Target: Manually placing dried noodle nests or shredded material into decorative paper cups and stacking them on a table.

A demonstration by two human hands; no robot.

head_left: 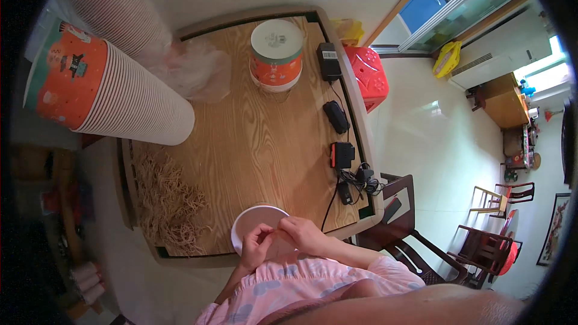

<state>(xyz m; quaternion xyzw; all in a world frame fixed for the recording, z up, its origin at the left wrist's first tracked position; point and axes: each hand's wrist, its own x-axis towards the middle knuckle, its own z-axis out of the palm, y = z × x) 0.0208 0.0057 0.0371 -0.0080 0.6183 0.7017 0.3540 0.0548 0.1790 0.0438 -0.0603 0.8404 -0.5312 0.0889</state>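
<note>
At the table's near edge, my left hand (256, 247) and my right hand (302, 235) meet with fingertips pinched close together. Anything between the fingers is too small to make out. Beneath and just beyond them is a white paper tub (245, 221), its open mouth facing up and partly covered by my hands. A tangled heap of thin tan paper strands (168, 201) lies left of the tub. Farther off, an upside-down orange-printed paper tub (277, 71) stands on the table, apparently nested over another.
A tall stack of paper tubs (132, 96) leans in at the left, beside crumpled clear plastic (201, 69). Along the right edge of the wooden table (259, 144) lie black adapters (343, 155) and tangled cables (364, 180). A red stool (367, 78) and dark chair (391, 222) stand right.
</note>
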